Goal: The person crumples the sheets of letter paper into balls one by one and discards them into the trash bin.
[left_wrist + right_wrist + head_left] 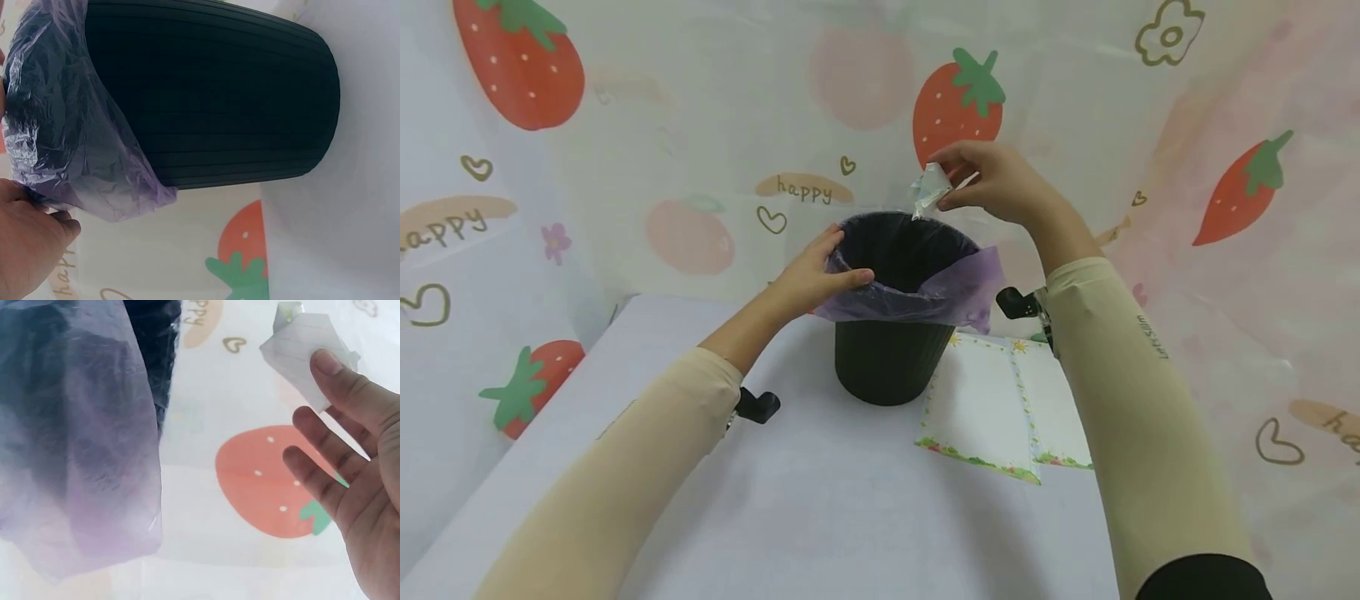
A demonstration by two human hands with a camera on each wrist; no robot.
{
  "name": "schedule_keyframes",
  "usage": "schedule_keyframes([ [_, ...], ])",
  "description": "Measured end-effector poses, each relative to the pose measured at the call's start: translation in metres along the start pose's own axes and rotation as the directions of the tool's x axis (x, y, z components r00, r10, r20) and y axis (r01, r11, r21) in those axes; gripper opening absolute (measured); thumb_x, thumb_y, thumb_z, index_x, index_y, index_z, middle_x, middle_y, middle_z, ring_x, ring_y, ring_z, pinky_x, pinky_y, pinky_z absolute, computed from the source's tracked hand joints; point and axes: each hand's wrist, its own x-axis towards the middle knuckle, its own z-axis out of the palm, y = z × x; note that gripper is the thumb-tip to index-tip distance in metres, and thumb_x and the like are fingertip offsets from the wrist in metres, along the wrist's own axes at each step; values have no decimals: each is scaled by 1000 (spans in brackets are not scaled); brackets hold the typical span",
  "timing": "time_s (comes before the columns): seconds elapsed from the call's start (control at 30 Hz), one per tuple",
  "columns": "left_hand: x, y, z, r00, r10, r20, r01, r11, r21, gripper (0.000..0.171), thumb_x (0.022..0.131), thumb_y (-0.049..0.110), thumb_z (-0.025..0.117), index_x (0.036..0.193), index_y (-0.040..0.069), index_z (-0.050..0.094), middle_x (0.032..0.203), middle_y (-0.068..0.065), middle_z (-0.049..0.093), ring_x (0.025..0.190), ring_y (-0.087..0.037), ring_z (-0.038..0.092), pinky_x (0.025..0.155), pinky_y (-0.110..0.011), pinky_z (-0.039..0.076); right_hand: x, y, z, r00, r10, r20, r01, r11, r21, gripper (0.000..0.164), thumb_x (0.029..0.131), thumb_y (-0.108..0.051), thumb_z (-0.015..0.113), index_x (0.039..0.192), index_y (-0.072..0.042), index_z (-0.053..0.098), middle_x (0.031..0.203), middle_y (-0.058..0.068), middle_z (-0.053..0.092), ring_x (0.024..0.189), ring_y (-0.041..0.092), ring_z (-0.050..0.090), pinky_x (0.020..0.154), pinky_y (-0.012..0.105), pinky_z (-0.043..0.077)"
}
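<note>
A black trash can (887, 358) stands upright, lined with a thin purple plastic bag (970, 287) folded over its rim. My left hand (808, 279) grips the can's rim at the left, thumb along the near edge and fingers at the far side, over the bag. Above the can's mouth, toward its right side, my right hand (992, 183) pinches a crumpled piece of paper (932, 187) between thumb and fingers. In the right wrist view the paper (306, 353) shows faint ruled lines, and the other fingers (312, 472) are spread apart from it.
Two sheets of paper with flowery printed borders (981, 408) lie on the white table (820, 500), right of the can. Behind stands a backdrop (737, 108) printed with strawberries, hearts and lettering. A small black camera mount sits at each wrist.
</note>
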Motion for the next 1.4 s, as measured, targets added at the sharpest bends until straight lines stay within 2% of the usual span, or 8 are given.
schedule_keyframes([
  [0.2, 0, -1, 2, 1000, -10, 2, 10, 1000, -16, 106, 89, 60, 72, 164, 9, 18, 173, 1, 6, 160, -19, 5, 129, -43, 10, 19, -2, 3, 999, 25, 41, -24, 1000, -16, 64, 88, -22, 84, 146, -21, 58, 135, 2, 63, 118, 18, 60, 98, 38, 53],
  [0.4, 0, -2, 3, 1000, -4, 4, 4, 1000, -22, 105, 89, 59, 72, 164, 9, 18, 173, -1, 6, 160, -20, 5, 129, -43, 11, 28, -5, 8, 995, 26, 101, -25, 1000, -14, 64, 90, -18, 81, 149, -21, 55, 141, 3, 59, 122, 20, 59, 99, 40, 53],
  [0.73, 0, -1, 1, 1000, -1, 8, 1, 1000, -18, 105, 90, 60, 72, 164, 9, 17, 173, 0, 5, 160, -19, 4, 129, -43, 10, 33, -2, 11, 987, 85, 137, -87, 996, 6, 69, 92, -10, 77, 154, -19, 48, 148, 7, 53, 117, 25, 62, 98, 38, 53],
  [1.03, -1, -2, 0, 1000, -4, 1, 4, 1000, -7, 106, 89, 61, 71, 165, 10, 17, 174, -1, 6, 160, -19, 5, 129, -45, 11, 28, 4, 6, 982, 86, 166, -80, 996, -46, 80, 95, -12, 74, 162, -24, 32, 156, 8, 46, 135, 28, 52, 107, 45, 48],
  [1.2, -1, -1, 0, 1000, -11, -2, 11, 1000, -12, 105, 89, 61, 72, 165, 11, 18, 174, 0, 6, 160, -19, 5, 129, -44, 11, 20, 4, 4, 989, 69, 133, -64, 997, -43, 77, 96, -16, 73, 161, -24, 34, 155, 10, 47, 136, 29, 52, 108, 48, 48],
  [1.4, -3, -1, -1, 1000, -15, 0, 15, 1000, -6, 106, 89, 60, 72, 165, 10, 17, 173, 1, 5, 160, -19, 4, 129, -43, 10, 0, 4, 8, 999, 13, 36, -10, 997, -77, 67, 97, -21, 72, 157, -19, 42, 149, 10, 55, 130, 27, 57, 102, 47, 50],
])
